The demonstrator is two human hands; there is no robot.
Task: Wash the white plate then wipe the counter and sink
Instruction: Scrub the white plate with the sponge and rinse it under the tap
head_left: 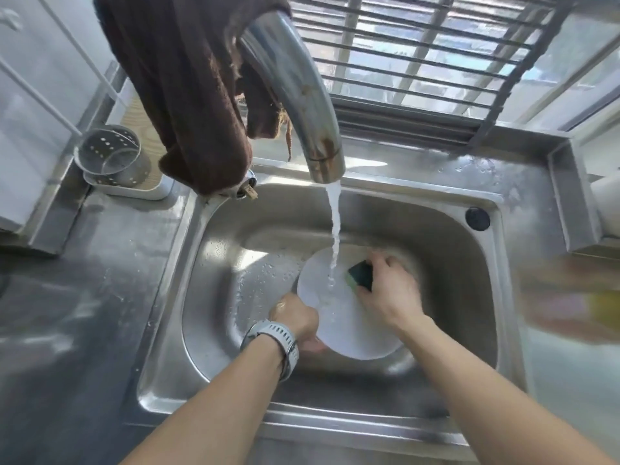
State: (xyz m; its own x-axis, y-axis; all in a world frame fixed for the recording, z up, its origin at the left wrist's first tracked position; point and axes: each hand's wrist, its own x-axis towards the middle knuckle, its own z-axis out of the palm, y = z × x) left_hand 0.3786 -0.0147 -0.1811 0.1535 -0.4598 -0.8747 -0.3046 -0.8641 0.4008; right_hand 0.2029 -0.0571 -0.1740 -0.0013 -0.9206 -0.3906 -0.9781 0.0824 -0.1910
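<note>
A white plate (339, 317) is held tilted inside the steel sink (235, 250). My left hand (297, 317), with a white watch on its wrist, grips the plate's left rim. On the plate's upper right edge my right hand (389, 290) presses a dark green sponge (361, 275). Water runs from the steel tap (302, 105) straight onto the plate's middle. A brown cloth (181, 85) hangs over the tap's neck.
A perforated steel utensil holder (112, 156) stands in a white tray at the back left. The wet steel counter (84, 297) lies left of the sink. Blurred yellow and pink objects (577, 297) sit on the right. A barred window (436, 52) is behind.
</note>
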